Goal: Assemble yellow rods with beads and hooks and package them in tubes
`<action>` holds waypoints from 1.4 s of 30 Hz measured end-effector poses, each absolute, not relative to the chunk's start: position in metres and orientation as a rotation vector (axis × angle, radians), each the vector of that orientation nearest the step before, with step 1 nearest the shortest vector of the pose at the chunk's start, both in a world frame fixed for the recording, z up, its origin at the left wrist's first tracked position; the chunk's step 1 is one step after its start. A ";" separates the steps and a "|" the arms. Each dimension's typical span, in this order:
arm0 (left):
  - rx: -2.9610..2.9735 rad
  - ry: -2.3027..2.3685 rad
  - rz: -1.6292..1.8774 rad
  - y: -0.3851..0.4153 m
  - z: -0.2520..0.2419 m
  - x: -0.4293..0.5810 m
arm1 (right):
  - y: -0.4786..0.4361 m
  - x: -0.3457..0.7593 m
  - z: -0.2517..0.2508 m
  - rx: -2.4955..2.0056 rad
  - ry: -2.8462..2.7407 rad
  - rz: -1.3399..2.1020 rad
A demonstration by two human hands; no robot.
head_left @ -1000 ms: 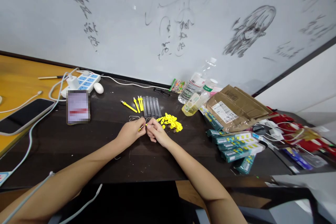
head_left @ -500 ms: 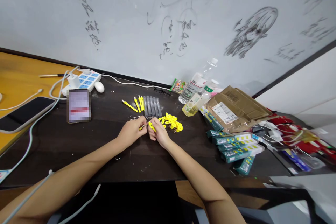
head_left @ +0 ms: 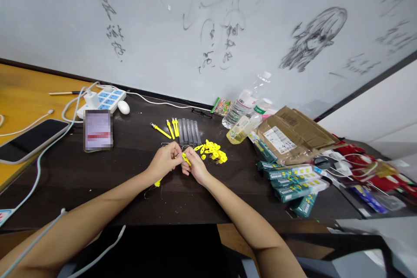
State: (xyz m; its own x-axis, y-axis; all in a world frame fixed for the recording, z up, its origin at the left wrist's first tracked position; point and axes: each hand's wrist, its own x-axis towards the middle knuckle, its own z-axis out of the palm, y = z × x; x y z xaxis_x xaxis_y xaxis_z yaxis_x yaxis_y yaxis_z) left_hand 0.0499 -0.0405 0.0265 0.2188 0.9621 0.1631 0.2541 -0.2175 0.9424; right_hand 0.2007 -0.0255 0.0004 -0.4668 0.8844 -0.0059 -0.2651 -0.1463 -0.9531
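Power strip (head_left: pixel 106 103) sits far left of the clear tubes (head_left: pixel 189 131), a white plug in it. Just left of the tubes lie yellow-barrelled sticks (head_left: pixel 160 130). A small yellow bit (head_left: pixel 157 183) is nearer you than the tubes, beside your left wrist. Your left hand (head_left: pixel 167 160), on the near side of the tubes, has its fingertips pinched closed on a thin wire-like piece (head_left: pixel 178 155), blurry. Your right hand (head_left: pixel 194 167), nearer you than the tubes too, grips a yellow piece (head_left: pixel 186 160) between thumb and fingers, closed tight. Yellow pile (head_left: pixel 215 152) lies just right of the tubes. Farther right: water bottle (head_left: pixel 239 106), fill level unclear; drink bottle (head_left: pixel 239 129), tilted, yellow liquid at its bottom; then a wrapped brown parcel (head_left: pixel 296 126) and teal boxes (head_left: pixel 289 191), contents hidden.
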 end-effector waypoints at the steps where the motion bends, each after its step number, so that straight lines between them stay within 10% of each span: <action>1: 1.632 1.153 1.055 -0.041 0.026 0.050 | -0.025 0.201 0.001 -0.768 -1.259 1.727; 42: 1.460 0.995 0.987 -0.032 0.022 0.050 | -0.021 0.205 -0.003 -0.739 -1.368 1.577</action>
State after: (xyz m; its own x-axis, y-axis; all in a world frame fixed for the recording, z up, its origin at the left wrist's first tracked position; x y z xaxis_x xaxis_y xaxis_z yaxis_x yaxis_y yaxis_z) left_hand 0.0505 -0.0319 0.0220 0.3106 0.9484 0.0641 0.0711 -0.0904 0.9934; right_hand 0.2050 -0.0208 -0.0033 -0.4220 0.8994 0.1140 -0.2400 0.0104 -0.9707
